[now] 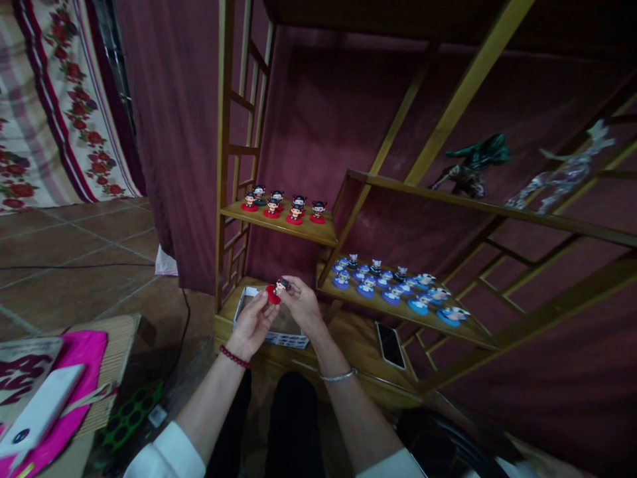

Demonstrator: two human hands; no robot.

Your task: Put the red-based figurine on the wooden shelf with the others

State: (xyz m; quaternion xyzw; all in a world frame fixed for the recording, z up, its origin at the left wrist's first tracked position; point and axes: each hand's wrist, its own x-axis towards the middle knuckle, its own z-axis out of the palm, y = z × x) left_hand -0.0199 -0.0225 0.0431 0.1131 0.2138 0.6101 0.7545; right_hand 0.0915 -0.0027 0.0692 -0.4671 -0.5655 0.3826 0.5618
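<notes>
Between my two hands is a small figurine (279,287) with dark hair and a round red base. My left hand (253,323) pinches the red base, and my right hand (300,304) grips the head from the other side. Below them an open shallow box (286,340) lies on the lowest board of the wooden shelf unit; my hands cover part of its inside. Similar red-based figurines (295,214) stand in rows on the upper left shelf (318,231), just beyond my hands.
Blue- and purple-based figurines (367,287) fill the right-hand shelf. A phone (390,344) lies on the lowest board. Higher up at right stand a dark green animal statue (472,164) and a clear one (562,169). At left, a white device (42,408) rests on a pink item.
</notes>
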